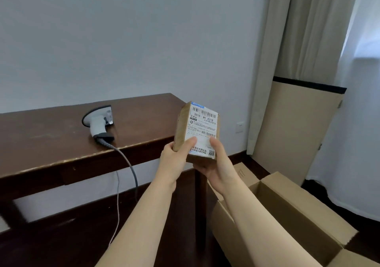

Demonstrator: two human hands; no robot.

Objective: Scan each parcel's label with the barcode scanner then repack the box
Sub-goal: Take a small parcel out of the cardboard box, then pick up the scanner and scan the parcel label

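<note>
Soft, cool daylight comes from the right through the sheer curtain (366, 30), blown out near its top; the wall (123, 40) is evenly lit and shadows are weak. Under the table (51, 135) it is dark, and the tabletop has a faint sheen. Wide-angle bending tilts the edges; the label (202, 126) is fairly sharp, its small print soft.

Box (287, 221) interior hidden, corner cropped

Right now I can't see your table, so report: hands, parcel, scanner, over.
Left hand and right hand grip the labelled parcel, label toward camera. Barcode scanner lies untouched on the table. Open cardboard box below right. Nothing in the way.
</note>
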